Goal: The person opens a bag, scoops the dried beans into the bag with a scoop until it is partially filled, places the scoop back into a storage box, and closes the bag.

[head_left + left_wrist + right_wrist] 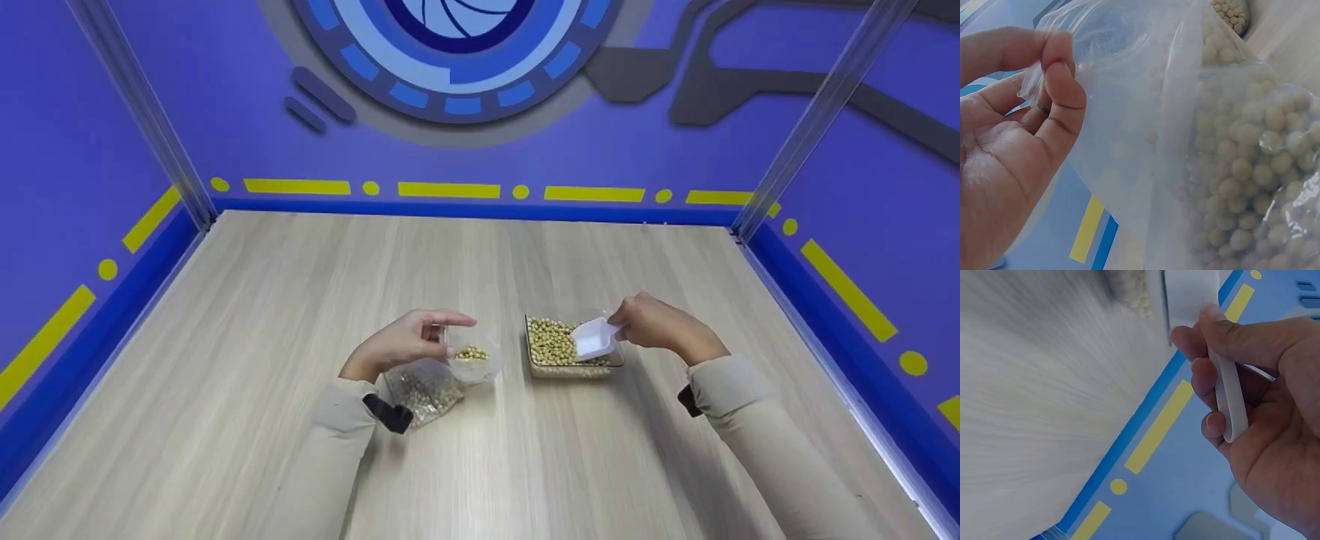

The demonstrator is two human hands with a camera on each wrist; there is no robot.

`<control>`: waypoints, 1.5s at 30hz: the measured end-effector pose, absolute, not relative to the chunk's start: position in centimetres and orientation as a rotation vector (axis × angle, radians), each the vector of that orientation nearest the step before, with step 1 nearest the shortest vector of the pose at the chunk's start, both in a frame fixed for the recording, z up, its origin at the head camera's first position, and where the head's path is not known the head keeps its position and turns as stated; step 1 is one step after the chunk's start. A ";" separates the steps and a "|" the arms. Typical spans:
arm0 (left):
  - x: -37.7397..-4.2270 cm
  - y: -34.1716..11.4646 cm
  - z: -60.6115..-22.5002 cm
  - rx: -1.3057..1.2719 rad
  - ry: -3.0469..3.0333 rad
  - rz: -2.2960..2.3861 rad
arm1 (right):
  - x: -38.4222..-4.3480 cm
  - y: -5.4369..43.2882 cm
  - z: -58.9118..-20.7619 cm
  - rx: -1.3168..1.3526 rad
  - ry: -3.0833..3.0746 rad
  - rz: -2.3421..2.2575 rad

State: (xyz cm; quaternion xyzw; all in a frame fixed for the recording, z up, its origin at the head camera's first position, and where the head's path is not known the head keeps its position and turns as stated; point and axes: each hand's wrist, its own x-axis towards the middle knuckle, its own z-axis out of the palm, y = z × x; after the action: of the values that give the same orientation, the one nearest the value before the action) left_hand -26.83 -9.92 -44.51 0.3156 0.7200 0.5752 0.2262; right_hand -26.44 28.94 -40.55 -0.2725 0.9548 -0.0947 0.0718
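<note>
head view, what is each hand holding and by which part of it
The right hand holds the white scoop by its handle; the left hand pinches the clear plastic bag by the edge near its open mouth.

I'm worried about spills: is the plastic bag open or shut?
Open. The left hand pinches the plastic bag by its rim; in the head view its mouth gapes, beans showing inside.

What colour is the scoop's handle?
White: the scoop's handle shows best in the right wrist view.
</note>
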 end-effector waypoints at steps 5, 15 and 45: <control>-26.8 -9.9 -44.6 0.885 1.994 1.577 | -26.5 29.2 -41.3 -0.835 2.863 -0.367; -26.8 -10.0 -44.5 0.866 2.012 1.571 | -27.1 28.5 -42.2 -0.968 2.898 -0.390; -26.7 -10.1 -44.9 0.878 2.006 1.587 | -27.4 27.8 -44.5 -0.897 2.887 -0.610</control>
State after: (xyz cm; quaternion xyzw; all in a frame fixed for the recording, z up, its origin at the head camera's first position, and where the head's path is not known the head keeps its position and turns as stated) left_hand -26.69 -10.06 -44.90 0.3169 0.7242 0.5728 0.2170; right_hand -27.40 27.75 -44.47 -0.2907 0.9357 -0.1976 0.0288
